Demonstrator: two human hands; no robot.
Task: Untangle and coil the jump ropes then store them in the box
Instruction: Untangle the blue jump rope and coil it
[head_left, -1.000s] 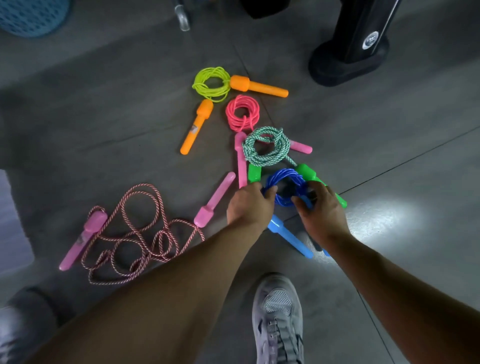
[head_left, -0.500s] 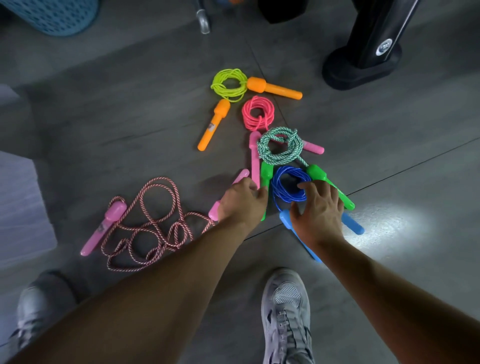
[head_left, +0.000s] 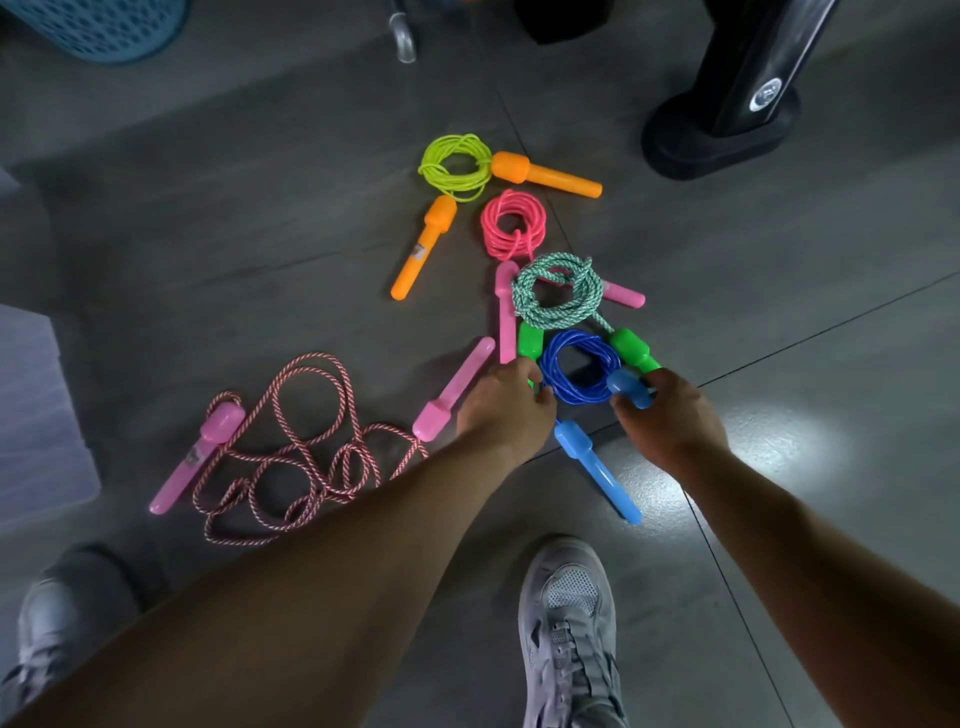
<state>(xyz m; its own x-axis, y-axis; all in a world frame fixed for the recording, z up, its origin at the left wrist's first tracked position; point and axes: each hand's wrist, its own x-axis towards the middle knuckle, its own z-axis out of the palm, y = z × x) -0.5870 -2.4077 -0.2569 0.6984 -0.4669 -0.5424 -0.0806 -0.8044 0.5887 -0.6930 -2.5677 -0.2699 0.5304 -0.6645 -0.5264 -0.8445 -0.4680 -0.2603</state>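
Both hands are working the blue rope (head_left: 576, 369), which is lying coiled on the floor (head_left: 260, 234) just below the green rope (head_left: 558, 293). The left hand (head_left: 506, 410) is curling onto the coil's near-left rim, apparently pinching the loops so they are not springing open; its fingertips are hiding behind the knuckles, so the exact grip is hard to read. The right hand (head_left: 670, 421) is gripping the held blue handle (head_left: 628, 387) at the coil's right side, likely tucking it in to lock the coil. The free blue handle (head_left: 597, 467) is trailing toward the shoe (head_left: 569, 623).

4 ropes are sitting coiled in a row: yellow rope (head_left: 454, 163), pink rope (head_left: 511, 223), green, blue, parked together for later boxing. The striped rope (head_left: 291, 457) is sprawling loose at left, not yet coiled, partly running under the left forearm.

The translucent box (head_left: 36, 405) is getting cut off at the left edge; nothing is stored yet. 1 green handle (head_left: 530, 340) is partly disappearing behind the left hand.
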